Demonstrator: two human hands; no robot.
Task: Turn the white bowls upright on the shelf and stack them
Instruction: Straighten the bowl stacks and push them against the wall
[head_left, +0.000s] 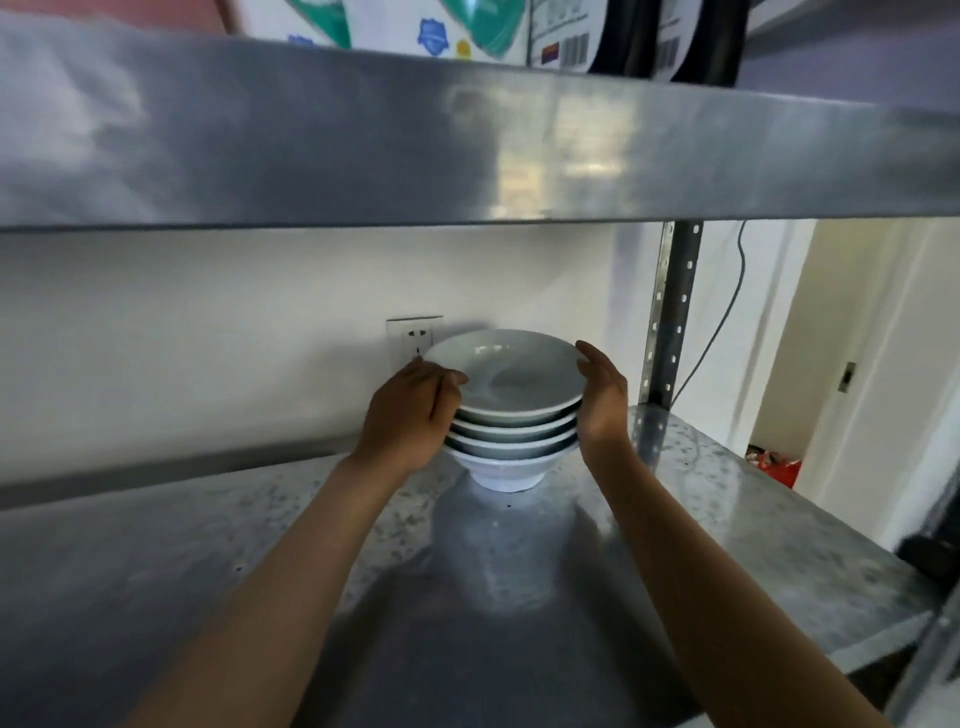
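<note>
Nearest the camera, two bare forearms reach forward over the speckled metal shelf (779, 525). The left hand (410, 415) cups the left side of the stack of white bowls (511, 415), its fingers curled round the rims with the thumb lying on the edge of the top bowl (506, 371). The right hand (602, 395) lies flat against the right side of the stack, fingers straight and pointing up past the top rim, pressing rather than grasping.

The stack stands towards the back of the shelf, foot down on the metal, four bowls nested one in another and all facing up. No overturned bowl shows anywhere else on the shelf.

Behind the stack, on the white wall, sits a wall socket (415, 335); a perforated upright post (670, 322) stands to the right.

The task looks all but finished: the bowls are upright and stacked, and what seems left is squaring the pile and letting go.
</note>
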